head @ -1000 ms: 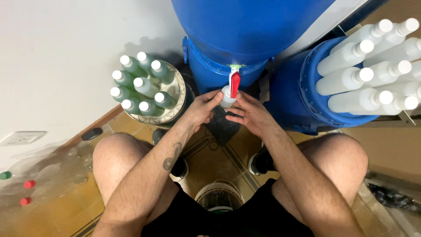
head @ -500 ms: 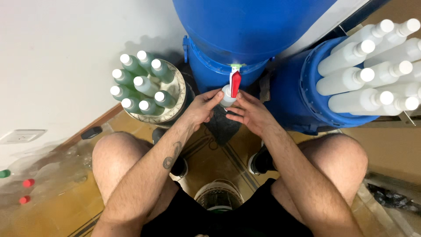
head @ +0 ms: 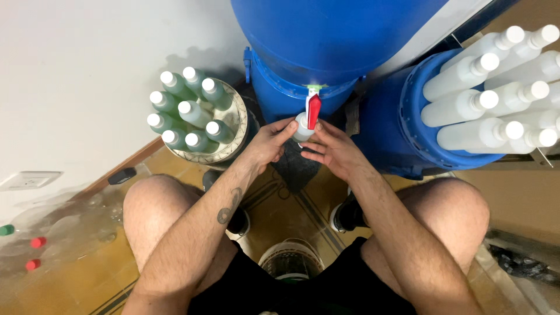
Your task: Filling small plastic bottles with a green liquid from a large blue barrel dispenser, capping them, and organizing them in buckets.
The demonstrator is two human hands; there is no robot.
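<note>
Head view: left hand and right hand close together around a small white bottle, steadying it under the blue barrel's red-handled tap at twelve o'clock.

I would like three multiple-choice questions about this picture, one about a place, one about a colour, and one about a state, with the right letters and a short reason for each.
1. Where is the pail with the green bottles?
A. by the person's left hand
B. by the right knee
C. on top of the barrel

2. What colour is the tap lever?
A. yellow
B. red
C. black

3. How is the small white bottle held?
A. lying on the floor
B. in one hand, far from the tap
C. between both hands, under the tap

Answers: 1 A, the pail with green bottles is beside the left hand. 2 B, the tap lever on the blue barrel is red. 3 C, the left hand and right hand hold the white bottle below the lever.
</note>
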